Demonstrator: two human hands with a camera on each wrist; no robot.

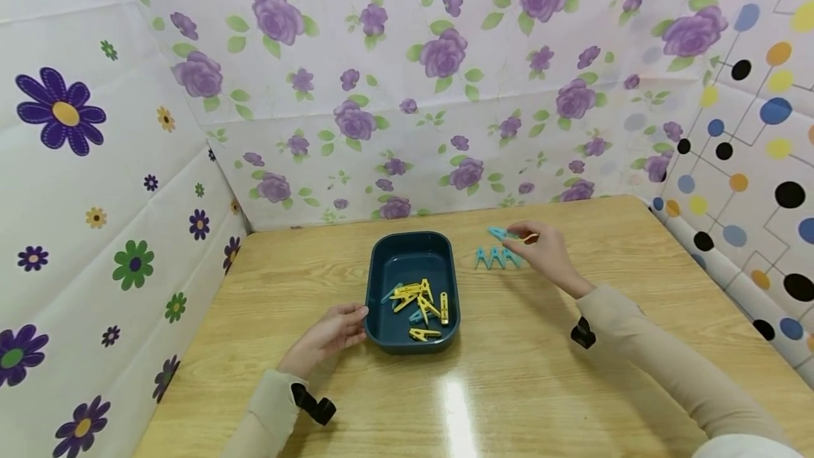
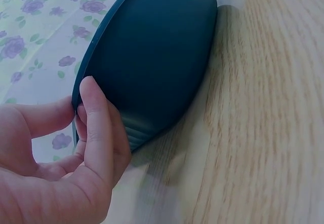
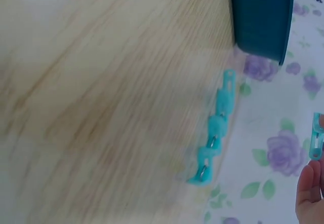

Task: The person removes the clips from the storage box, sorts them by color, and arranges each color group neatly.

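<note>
Wooden table, light yellow-brown, grain visible, surface glossy. Bright light reflection streaks its near middle. Back wall covering white, printed with purple roses and green leaves, faint creases running across; bottom meets table's far edge. Left wall covering white, scattered with purple, green and orange flowers. Right wall covering white with black, blue, yellow and orange dots, some linked by thin lines.
</note>
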